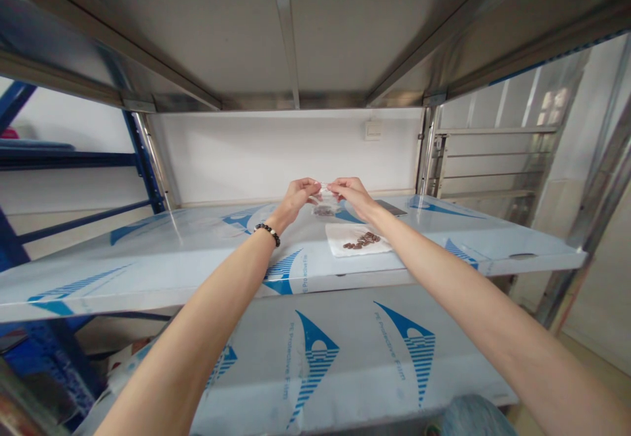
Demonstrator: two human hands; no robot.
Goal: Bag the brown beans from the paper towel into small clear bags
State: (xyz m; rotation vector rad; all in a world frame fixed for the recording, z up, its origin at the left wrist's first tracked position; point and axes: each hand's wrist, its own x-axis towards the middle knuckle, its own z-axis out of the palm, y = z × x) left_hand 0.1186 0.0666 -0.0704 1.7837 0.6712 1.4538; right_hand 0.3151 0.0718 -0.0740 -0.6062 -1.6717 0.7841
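A small clear plastic bag [324, 210] with dark brown pieces at its bottom hangs between my two hands above the shelf. My left hand [300, 194], with a beaded bracelet on the wrist, pinches one side of its top edge. Opposite it, the fingers of my right hand [351, 193] are closed on the other top corner. Nearer to me, a white paper sheet [338, 244] lies on the shelf with several brown, bean-like pieces [363, 241] spread on it. My right forearm covers part of the sheet's right side.
The metal shelf [197, 252] wears film with blue printing. Behind my right hand lies a flat dark object [391, 208]. An upper shelf [325, 48] spans overhead, and a lower shelf [355, 350] sits beneath. Metal posts [428, 150] stand at the back corners, before a white wall.
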